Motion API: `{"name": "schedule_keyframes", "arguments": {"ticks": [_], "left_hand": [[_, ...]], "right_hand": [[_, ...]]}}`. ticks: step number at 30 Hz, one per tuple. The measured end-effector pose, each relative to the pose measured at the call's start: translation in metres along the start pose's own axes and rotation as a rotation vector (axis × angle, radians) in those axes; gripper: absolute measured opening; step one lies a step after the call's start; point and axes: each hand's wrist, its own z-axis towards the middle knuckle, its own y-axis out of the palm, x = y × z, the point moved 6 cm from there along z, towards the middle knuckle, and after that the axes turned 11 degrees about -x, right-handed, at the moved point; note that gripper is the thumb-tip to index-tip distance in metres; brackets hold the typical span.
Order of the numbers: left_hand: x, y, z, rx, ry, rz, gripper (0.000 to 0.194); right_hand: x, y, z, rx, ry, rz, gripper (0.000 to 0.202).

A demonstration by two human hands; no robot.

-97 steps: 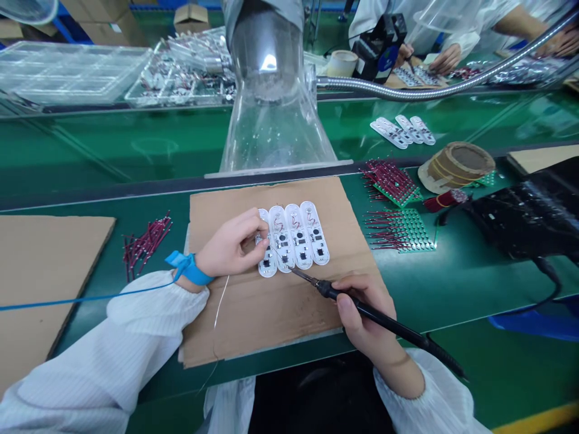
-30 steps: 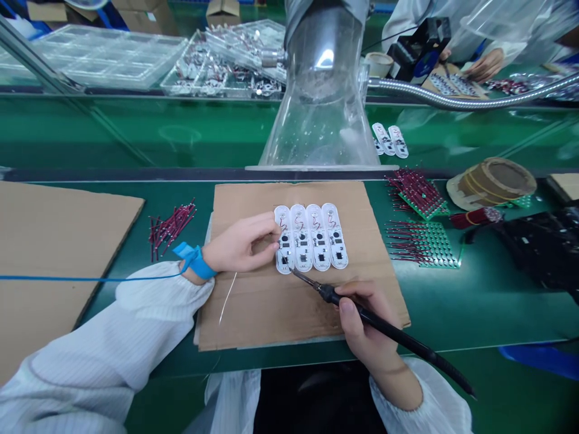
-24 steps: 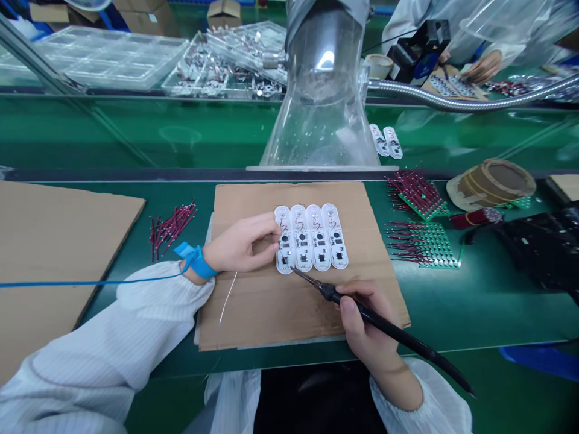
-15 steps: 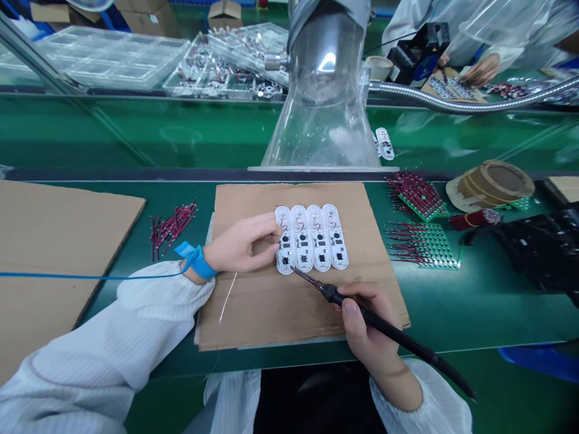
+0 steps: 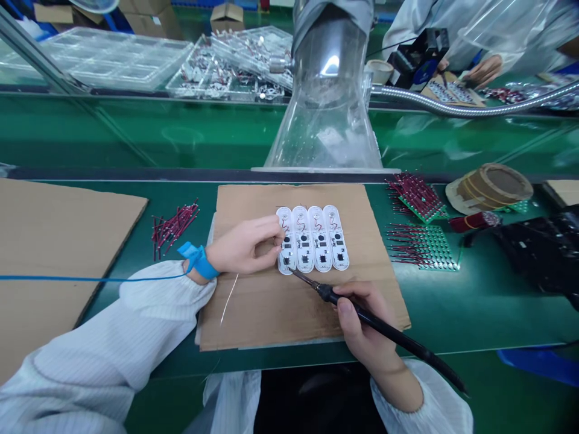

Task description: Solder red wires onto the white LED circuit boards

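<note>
Several long white circuit boards [image 5: 321, 241] with rounded ends lie side by side on a cardboard sheet [image 5: 271, 319]. My left hand [image 5: 248, 244], with a blue wrist strap [image 5: 199, 260], is pinched closed at the left edge of the leftmost board [image 5: 286, 241]. A thin silvery solder wire [image 5: 229, 299] trails from under this hand; its other end is hidden by my fingers. My right hand [image 5: 366, 319] grips a black soldering iron [image 5: 384, 328] like a pen. The iron's tip is at the lower end of the leftmost board; whether it touches, I cannot tell.
Loose dark red wires [image 5: 174, 228] lie left of the cardboard. To the right are green boards [image 5: 434, 247] with red wires, a tape roll [image 5: 491, 187] and a black object [image 5: 543, 253]. A clear fume hood [image 5: 323, 135] stands behind. A co-worker's hand [image 5: 486, 71] shows beyond.
The soldering iron's tip has shifted slightly left and down along the leftmost board. Small white boards seen beside the hood on the green strip are gone from view. My left hand stays nearly still.
</note>
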Motion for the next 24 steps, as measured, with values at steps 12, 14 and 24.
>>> {"name": "schedule_keyframes", "arguments": {"ticks": [12, 14, 24], "left_hand": [[0.0, 0.002, 0.001, -0.042, -0.03, -0.009, 0.01], [0.0, 0.001, 0.001, -0.032, -0.024, -0.012, 0.009], [-0.001, 0.003, 0.002, -0.088, -0.054, 0.002, 0.009]], "right_hand": [[-0.002, 0.002, 0.002, -0.027, -0.013, -0.02, 0.008], [0.002, 0.002, 0.0, -0.018, 0.002, 0.004, 0.01], [-0.002, 0.004, 0.003, -0.05, -0.006, -0.004, 0.008]]}}
